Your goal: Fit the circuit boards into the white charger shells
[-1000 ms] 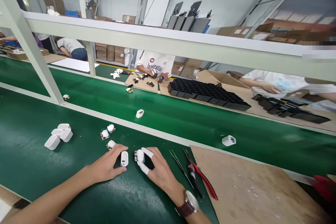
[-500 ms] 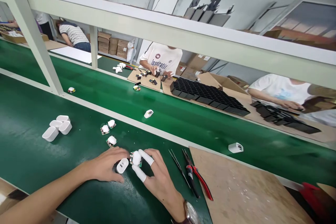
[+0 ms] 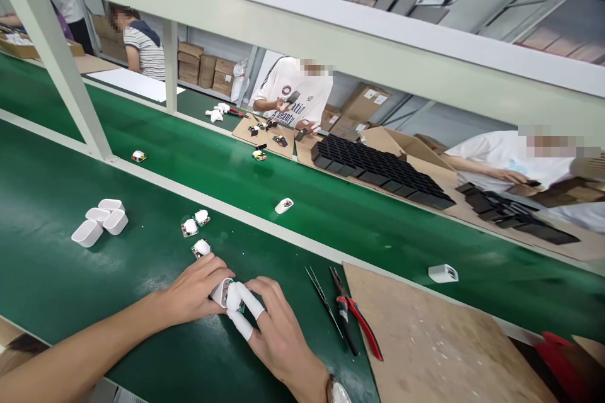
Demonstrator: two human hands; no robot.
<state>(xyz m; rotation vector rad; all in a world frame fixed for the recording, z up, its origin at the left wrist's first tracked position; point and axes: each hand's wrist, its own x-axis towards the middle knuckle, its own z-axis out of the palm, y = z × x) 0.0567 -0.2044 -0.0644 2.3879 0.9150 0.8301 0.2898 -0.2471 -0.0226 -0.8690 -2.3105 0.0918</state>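
Observation:
My left hand (image 3: 201, 289) is closed around a white plastic charger housing (image 3: 218, 293), its open end turned to the right. Between the thumb and index finger of my right hand (image 3: 276, 321), both in white finger cots, is a small green circuit board (image 3: 235, 297) with a white lump on it. The board meets the mouth of the housing; how far in it sits I cannot tell. Just beyond my left hand lies another circuit board (image 3: 201, 248), with two more boards (image 3: 190, 227) behind it. Several white housings (image 3: 87, 233) stand at the left.
Tweezers (image 3: 324, 302) and red-black pliers (image 3: 352, 312) lie right of my hand, beside a brown board (image 3: 454, 334). A green conveyor belt (image 3: 350, 220) carries housings and circuit boards. Co-workers sit across it near black trays (image 3: 382, 170). A pale frame post (image 3: 70, 69) rises at left.
My left hand has turned the housing so its open end faces the circuit board. My right hand has brought the board left against it. Pieces on the belt have shifted right.

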